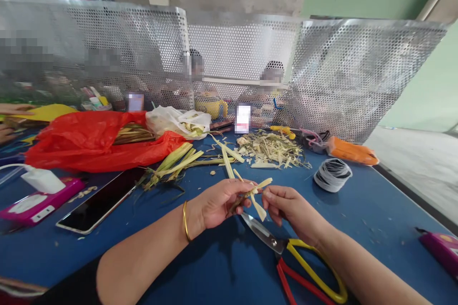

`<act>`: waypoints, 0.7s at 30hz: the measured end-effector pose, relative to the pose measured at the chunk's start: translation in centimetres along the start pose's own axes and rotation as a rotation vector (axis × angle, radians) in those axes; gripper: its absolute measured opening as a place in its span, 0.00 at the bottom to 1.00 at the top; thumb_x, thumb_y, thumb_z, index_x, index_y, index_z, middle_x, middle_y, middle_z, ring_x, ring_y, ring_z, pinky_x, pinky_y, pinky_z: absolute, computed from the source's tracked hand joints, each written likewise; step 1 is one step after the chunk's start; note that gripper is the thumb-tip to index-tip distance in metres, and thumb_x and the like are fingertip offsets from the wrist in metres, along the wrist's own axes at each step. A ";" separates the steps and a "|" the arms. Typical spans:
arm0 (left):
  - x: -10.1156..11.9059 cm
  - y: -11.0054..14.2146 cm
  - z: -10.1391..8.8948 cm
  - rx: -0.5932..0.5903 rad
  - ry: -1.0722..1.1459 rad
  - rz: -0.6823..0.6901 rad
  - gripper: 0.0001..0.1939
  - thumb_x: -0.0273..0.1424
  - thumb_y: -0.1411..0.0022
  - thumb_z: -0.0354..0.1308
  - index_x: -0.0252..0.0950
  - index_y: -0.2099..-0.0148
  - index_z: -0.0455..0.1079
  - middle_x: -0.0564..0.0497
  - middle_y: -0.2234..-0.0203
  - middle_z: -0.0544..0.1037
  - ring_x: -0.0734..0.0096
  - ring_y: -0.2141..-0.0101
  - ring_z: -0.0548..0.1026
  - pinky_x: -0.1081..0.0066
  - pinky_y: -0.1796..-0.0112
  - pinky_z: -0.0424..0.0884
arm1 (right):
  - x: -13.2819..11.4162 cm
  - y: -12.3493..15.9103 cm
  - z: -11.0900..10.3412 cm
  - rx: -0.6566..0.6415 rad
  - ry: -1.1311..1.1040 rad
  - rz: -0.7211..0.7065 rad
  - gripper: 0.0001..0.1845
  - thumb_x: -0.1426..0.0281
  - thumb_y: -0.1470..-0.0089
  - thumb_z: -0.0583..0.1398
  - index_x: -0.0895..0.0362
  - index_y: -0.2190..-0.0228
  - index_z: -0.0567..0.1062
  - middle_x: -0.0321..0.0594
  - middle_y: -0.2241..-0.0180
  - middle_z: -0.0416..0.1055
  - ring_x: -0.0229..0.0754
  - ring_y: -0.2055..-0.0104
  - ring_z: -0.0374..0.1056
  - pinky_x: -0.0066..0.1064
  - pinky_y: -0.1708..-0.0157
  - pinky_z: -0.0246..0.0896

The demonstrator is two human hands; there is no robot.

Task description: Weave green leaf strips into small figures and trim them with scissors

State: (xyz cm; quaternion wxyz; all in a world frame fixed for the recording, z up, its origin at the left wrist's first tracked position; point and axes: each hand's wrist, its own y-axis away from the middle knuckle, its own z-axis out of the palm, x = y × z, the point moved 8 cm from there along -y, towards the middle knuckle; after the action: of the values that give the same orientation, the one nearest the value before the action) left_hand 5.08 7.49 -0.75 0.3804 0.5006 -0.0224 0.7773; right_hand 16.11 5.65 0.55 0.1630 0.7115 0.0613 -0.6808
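Observation:
Near the middle of the table, my left hand [222, 202] grips a small figure of pale dried leaf strips [258, 206], its ends fanning out past the fingertips. My right hand [291, 206] is just right of it, thumb and fingers pinched together close to the strips. Whatever lies in that pinch is too small to make out. Scissors [263, 232] with one yellow and one red handle lie below both hands, blades toward the left hand. Behind the left hand, a long pale strip [227, 162] rests on the table.
Cut leaf scraps [274, 148] form a pile ahead, with a roll of white string [332, 175] to the right. Leaf stalks [175, 159], a red plastic bag [89, 140], a phone [102, 200] and a pink power strip [43, 202] are left. Perforated metal screens [243, 47] stand behind.

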 end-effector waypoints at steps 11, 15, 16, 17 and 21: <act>-0.3 0.4 -0.6 0.139 0.049 -0.069 0.10 0.29 0.47 0.63 0.32 0.61 0.75 0.53 0.76 0.76 0.80 0.78 0.71 0.80 0.76 0.67 | -1.4 -0.2 -2.4 0.235 0.167 -0.212 0.18 0.61 0.55 0.65 0.57 0.63 0.73 0.30 0.77 0.61 0.33 0.76 0.56 0.26 0.76 0.52; -0.5 0.2 -0.4 0.110 0.035 -0.032 0.10 0.29 0.49 0.64 0.33 0.61 0.75 0.52 0.73 0.77 0.77 0.74 0.73 0.78 0.73 0.69 | -0.9 -0.2 -0.3 0.078 0.201 -0.198 0.15 0.62 0.56 0.65 0.58 0.67 0.76 0.35 0.72 0.68 0.36 0.71 0.62 0.29 0.70 0.57; -0.5 0.2 -0.2 0.088 0.026 -0.021 0.10 0.29 0.49 0.64 0.33 0.62 0.75 0.51 0.71 0.78 0.77 0.72 0.74 0.78 0.72 0.69 | -0.6 -0.2 -0.1 0.070 0.178 -0.184 0.14 0.62 0.56 0.65 0.58 0.68 0.76 0.36 0.71 0.69 0.37 0.70 0.63 0.30 0.69 0.58; -0.6 0.1 0.0 0.064 0.018 -0.008 0.10 0.29 0.49 0.64 0.33 0.62 0.75 0.51 0.70 0.78 0.76 0.70 0.74 0.77 0.71 0.70 | -0.4 -0.2 0.1 0.073 0.150 -0.175 0.14 0.61 0.56 0.65 0.58 0.69 0.76 0.36 0.72 0.70 0.39 0.69 0.64 0.31 0.67 0.59; -0.6 -0.2 0.3 0.020 0.007 0.051 0.10 0.29 0.50 0.65 0.33 0.62 0.76 0.51 0.69 0.77 0.73 0.67 0.74 0.73 0.65 0.71 | -0.1 0.0 0.2 0.143 0.083 -0.153 0.16 0.58 0.58 0.66 0.59 0.77 0.75 0.35 0.76 0.68 0.37 0.71 0.63 0.29 0.69 0.58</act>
State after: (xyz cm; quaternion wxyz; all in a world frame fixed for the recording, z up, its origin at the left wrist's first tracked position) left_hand 5.61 7.17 -1.17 0.3556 0.5011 -0.0259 0.7885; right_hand 15.93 5.62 0.65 0.0568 0.7420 0.0733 -0.6640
